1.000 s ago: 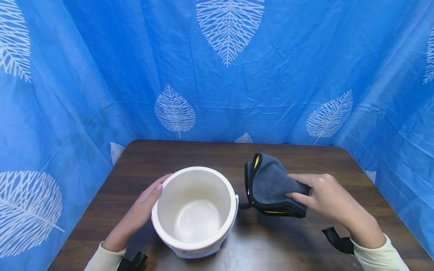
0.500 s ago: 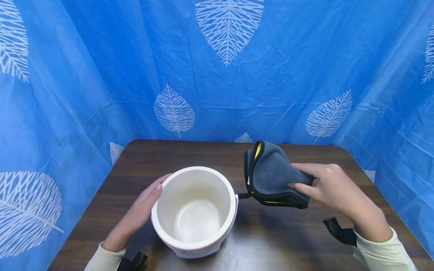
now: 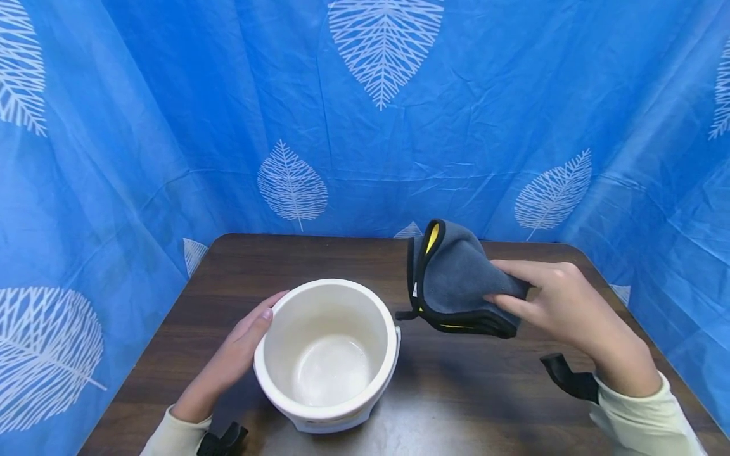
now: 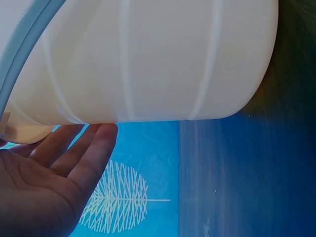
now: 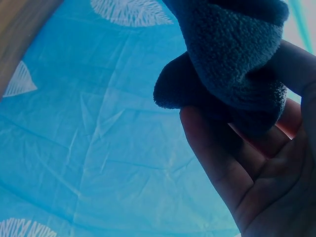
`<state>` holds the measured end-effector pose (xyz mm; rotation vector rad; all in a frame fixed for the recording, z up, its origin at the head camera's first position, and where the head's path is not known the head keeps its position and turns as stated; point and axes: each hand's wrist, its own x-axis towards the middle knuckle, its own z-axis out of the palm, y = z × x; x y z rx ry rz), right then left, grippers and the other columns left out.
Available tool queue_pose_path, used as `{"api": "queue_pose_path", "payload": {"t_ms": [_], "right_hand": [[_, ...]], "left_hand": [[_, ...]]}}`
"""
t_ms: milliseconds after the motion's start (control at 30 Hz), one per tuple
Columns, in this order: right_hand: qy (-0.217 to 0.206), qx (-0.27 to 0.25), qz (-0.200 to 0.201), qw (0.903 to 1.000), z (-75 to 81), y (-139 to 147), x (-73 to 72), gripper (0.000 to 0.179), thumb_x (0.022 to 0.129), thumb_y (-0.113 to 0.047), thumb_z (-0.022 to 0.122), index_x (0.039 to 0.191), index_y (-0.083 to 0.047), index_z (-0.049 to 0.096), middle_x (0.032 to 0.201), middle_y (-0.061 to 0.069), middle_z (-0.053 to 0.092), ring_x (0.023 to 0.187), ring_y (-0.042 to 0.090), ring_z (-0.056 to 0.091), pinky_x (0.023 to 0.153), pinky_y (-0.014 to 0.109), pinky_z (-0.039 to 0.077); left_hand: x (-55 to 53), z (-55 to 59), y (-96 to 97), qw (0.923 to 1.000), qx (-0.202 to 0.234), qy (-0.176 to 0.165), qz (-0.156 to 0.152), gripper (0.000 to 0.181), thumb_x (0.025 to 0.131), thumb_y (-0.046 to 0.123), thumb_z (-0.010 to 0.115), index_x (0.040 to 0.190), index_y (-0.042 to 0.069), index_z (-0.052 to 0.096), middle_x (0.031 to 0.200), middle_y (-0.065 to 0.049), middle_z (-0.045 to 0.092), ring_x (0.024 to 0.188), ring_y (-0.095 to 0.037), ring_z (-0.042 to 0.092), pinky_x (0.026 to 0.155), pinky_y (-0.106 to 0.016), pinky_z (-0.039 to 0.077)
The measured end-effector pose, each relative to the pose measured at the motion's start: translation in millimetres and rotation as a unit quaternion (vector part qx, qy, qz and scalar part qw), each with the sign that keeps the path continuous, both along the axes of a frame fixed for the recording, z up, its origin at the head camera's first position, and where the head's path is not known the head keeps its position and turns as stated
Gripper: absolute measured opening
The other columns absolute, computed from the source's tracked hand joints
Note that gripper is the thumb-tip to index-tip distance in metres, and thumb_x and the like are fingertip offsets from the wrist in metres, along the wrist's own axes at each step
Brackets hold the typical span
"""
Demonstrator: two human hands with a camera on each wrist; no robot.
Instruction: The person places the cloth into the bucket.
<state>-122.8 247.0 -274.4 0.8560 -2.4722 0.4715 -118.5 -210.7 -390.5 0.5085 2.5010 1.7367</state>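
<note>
We are recording a white container (image 3: 326, 414) standing upright on the dark wood-grain bench (image 3: 485, 399), its wide mouth facing up and its pale inner floor showing. The left hand (image 3: 241, 345) is resting against the container's outer side; its fingers are lying fairly straight along the wall, not curling round it, and its thumb is sitting near the rim. In the left wrist view we are seeing fingertips touching the wall, with a blue-grey curved band (image 4: 25, 42) crossing the corner. The right hand (image 3: 553, 307) is clamping a folded grey cloth (image 3: 464, 278) by its near end, thumb below and fingers above. We are finding the cloth raised over the bench, to the right of the container, its black edging and yellow lining showing. A small black loop (image 3: 406, 315) is projecting from it towards the container's rim; whether they are touching, we are not able to tell. Black straps (image 3: 570, 378) are sticking out beside both light sleeves (image 3: 644, 415). Behind, a blue curtain (image 3: 456, 158) with white leaf prints is hanging.
</note>
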Motion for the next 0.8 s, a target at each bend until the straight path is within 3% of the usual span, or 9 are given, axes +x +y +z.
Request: {"api": "queue_pose_path", "payload": {"t_ms": [233, 800], "right_hand": [[-0.009, -0.003, 0.005, 0.9999, 6.1, -8.8, -1.6, 0.045, 0.073, -0.009, 0.09, 0.116, -0.014, 0.075, 0.082, -0.01, 0.066, 0.055, -0.001, 0.044, 0.048, 0.021, 0.038], [-0.008, -0.016, 0.043, 0.9989, 15.2, -27.9, -5.9, 0.043, 0.076, -0.01, 0.088, 0.116, -0.014, 0.075, 0.085, -0.01, 0.067, 0.056, 0.0, 0.046, 0.051, 0.017, 0.038]], "left_hand": [[-0.2, 1.5, 0.0, 1.0, 0.003, 0.008, -0.003, 0.052, 0.113, 0.028, 0.025, 0.153, -0.002, 0.036, 0.151, -0.023, 0.046, 0.135, -0.044, 0.047, 0.099, -0.02, 0.04], [2.2, 2.0, 1.0, 0.9999, 0.004, 0.007, -0.007, 0.051, 0.113, 0.028, 0.025, 0.154, -0.002, 0.035, 0.152, -0.023, 0.045, 0.136, -0.043, 0.047, 0.101, -0.022, 0.04]]}}
